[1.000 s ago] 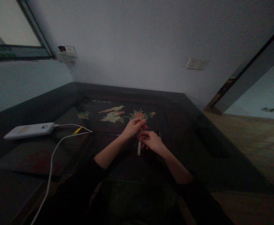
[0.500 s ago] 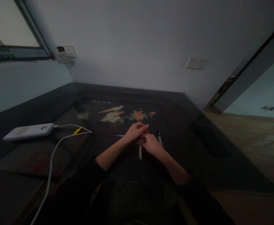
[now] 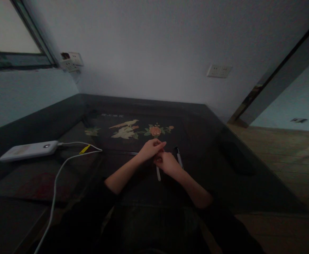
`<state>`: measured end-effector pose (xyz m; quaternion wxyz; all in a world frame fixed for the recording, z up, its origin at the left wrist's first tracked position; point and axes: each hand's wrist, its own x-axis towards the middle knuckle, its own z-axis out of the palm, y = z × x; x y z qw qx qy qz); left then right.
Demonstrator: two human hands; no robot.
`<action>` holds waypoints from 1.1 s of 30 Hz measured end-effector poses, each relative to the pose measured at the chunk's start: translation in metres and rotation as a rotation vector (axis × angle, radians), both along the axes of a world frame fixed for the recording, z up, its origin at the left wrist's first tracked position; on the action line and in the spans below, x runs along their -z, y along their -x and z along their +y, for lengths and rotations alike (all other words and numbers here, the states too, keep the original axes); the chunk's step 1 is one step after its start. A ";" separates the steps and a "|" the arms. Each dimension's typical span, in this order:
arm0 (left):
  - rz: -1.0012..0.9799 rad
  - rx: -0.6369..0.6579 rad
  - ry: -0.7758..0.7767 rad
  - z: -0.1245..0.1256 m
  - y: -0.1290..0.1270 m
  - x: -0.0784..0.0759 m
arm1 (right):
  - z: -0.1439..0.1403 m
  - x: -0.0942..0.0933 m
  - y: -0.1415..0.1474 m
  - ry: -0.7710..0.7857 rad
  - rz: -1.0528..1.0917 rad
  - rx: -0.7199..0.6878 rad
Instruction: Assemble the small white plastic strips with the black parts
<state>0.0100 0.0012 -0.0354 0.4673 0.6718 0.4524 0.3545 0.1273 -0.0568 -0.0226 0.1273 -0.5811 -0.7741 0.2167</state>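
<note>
My left hand (image 3: 149,150) and my right hand (image 3: 168,163) meet over the black table, fingertips together. Both have their fingers pinched. A slim white handle (image 3: 158,173) with a rounded end sticks out below my right hand's fingers, pointing towards me. Its other end is hidden by the hands, so what it belongs to does not show. Whatever the left fingers pinch is also hidden. Just right of my right hand lies a thin black and silver tool (image 3: 179,157), its lower end close to the wrist.
The dark glossy table (image 3: 207,141) bears a printed flower (image 3: 155,131) and birds. At left lies a white power bank (image 3: 29,150) with a white cable (image 3: 55,187) carrying a yellow tag (image 3: 84,149). A dark flat object (image 3: 236,158) lies at right. Behind rises a wall with sockets (image 3: 219,71).
The view has shifted slightly left to right, so the scene sits a little further left. The white handle has tilted slightly; both hands stay together in nearly the same pose.
</note>
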 end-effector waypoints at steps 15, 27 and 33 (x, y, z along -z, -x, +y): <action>-0.367 0.030 0.135 -0.006 -0.002 -0.017 | 0.004 -0.008 -0.008 -0.067 0.105 0.039; -0.566 0.108 0.200 -0.018 -0.001 -0.021 | 0.015 -0.038 -0.077 -0.271 0.420 0.028; -0.545 0.123 0.218 -0.026 -0.013 -0.013 | 0.021 -0.027 -0.070 -0.451 0.556 0.042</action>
